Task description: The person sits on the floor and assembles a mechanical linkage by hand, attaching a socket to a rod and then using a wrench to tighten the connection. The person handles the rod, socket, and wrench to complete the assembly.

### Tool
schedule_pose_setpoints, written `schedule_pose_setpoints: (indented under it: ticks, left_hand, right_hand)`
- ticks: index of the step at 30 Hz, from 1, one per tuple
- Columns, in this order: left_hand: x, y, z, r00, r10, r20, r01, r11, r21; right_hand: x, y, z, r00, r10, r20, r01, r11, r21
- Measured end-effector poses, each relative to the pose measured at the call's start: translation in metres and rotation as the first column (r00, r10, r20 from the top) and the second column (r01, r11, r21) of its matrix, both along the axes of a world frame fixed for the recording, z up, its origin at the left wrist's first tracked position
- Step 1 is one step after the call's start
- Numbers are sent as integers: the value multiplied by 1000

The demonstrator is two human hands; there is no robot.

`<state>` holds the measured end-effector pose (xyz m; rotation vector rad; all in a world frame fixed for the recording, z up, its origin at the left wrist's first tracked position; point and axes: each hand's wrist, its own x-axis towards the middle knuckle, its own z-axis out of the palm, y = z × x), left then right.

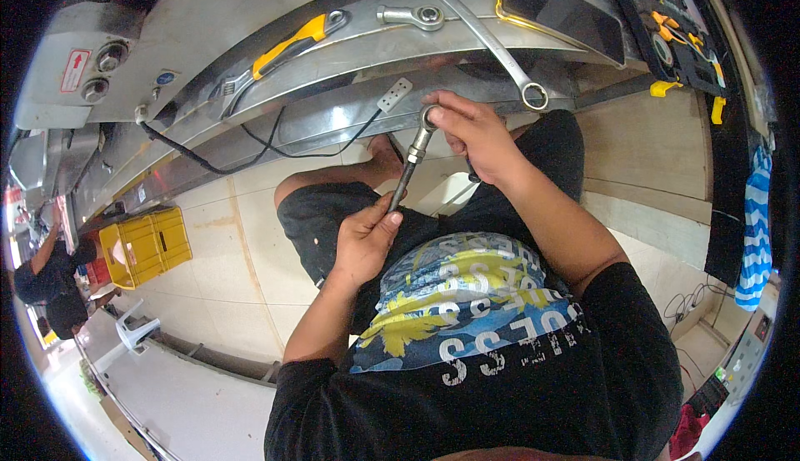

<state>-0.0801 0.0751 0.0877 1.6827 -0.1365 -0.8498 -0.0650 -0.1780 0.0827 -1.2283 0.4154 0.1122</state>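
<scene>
A dark threaded rod (402, 186) with a silver rod-end bearing (422, 134) and nuts at its top slants upward over my lap. My left hand (367, 240) is closed round the rod's lower end. With fingers and thumb, my right hand (482, 136) grips the round eye of the rod end, partly covering it. Beyond my hands, on the metal ledge, lie a second rod end (410, 16), a long combination spanner (487, 36) whose ring end juts past the edge near my right hand, and an adjustable wrench (283, 49) with a yellow and black handle.
A dark-screened device (560, 16) with a yellow edge rests on the ledge, beside an open tool case (667, 24). A white socket strip (395, 94) hangs by its black cable. At left are a yellow crate (146, 247) and another person (54, 282). A striped cloth (756, 228) hangs at right.
</scene>
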Motion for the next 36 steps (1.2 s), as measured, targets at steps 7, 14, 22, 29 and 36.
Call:
schedule_pose_setpoints:
  ticks: [7,14,22,29,36]
  left_hand:
    - [-4,2,-2,1000,-22,-13,22,1000,-6]
    - [-2,-1,4,997,-80,3,80,997,-8]
    - [4,4,-2,994,-90,-60,86,993,-78]
    - [6,6,5,989,-98,-108,89,992,-88]
    - [16,3,-4,989,-116,-91,95,973,-208]
  right_hand:
    - [0,-10,-2,992,124,22,-124,992,0]
    - [2,-5,5,997,67,40,-63,994,-94]
    - [-1,-12,-9,995,-79,-53,91,951,294]
    - [-6,-11,-2,997,47,54,-55,984,167]
    - [-8,-5,15,993,120,5,-120,991,58]
